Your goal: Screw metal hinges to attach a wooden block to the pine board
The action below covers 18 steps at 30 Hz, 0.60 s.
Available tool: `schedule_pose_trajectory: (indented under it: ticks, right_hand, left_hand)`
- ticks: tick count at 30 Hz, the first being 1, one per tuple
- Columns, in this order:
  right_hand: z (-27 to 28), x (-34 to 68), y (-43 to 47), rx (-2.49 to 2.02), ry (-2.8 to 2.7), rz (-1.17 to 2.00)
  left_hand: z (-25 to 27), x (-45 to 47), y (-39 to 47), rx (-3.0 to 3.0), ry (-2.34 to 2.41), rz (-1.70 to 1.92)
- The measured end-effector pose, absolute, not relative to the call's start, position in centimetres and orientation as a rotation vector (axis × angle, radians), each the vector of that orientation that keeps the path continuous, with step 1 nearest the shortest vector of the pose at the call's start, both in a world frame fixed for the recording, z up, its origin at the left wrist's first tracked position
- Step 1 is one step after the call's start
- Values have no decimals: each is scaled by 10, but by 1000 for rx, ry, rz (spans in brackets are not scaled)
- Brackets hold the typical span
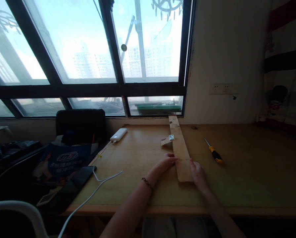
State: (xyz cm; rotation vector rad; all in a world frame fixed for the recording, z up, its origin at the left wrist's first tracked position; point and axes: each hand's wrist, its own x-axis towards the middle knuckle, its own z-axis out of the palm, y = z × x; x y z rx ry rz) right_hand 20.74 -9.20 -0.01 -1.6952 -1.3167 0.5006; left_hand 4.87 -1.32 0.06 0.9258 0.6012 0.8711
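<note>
Long wooden board point(180, 147) lies left of the screwdriver, running near to far across the table point(138, 193), far end up by the window point(150, 69). Can't tell from here if that end sits flat or is propped.

Left hand point(166, 162) grips the board's left edge, right hand point(198, 173) the right edge, both toward the near end. Fingers closed on the edges; can't tell how far they curl underneath.

Step in hand looks like steadying or lining up the board. To do it well: squeeze evenly from both sides, wrists low, so it doesn't skew. All support is at the near end, so the far end could swing; small, slow corrections, eyes on the far tip. If it needs lifting, take the weight from below, not by edge pinch alone.

Watch the metal hinge point(171, 137) on the left edge, with a small wood piece point(165, 142) beside it. Keep that side clear; it'd likely catch if dragged left.

Screwdriver point(214, 154) is well clear on the right, fine there. White cable point(105, 180) on the left: keep the left forearm off it.
</note>
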Motion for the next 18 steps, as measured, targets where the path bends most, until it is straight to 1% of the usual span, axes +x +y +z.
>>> schedule_pose_trajectory:
  ticks: [4, 9, 13, 18]
  right_hand:
    - [-1, 206, -91, -1677, -1264, 487]
    - [2, 204, -92, -1703, -1189, 535]
    - [5, 203, -94, -1683, -1156, 548]
    - [6, 203, -95, -1646, -1136, 581]
  left_hand:
    - [-6, 50, -6, 896, 700, 955]
    - [-16, 50, 6, 1013, 772, 1059]
    - [-18, 50, 11, 939, 889, 1149]
    - [-14, 50, 8, 893, 790, 1201]
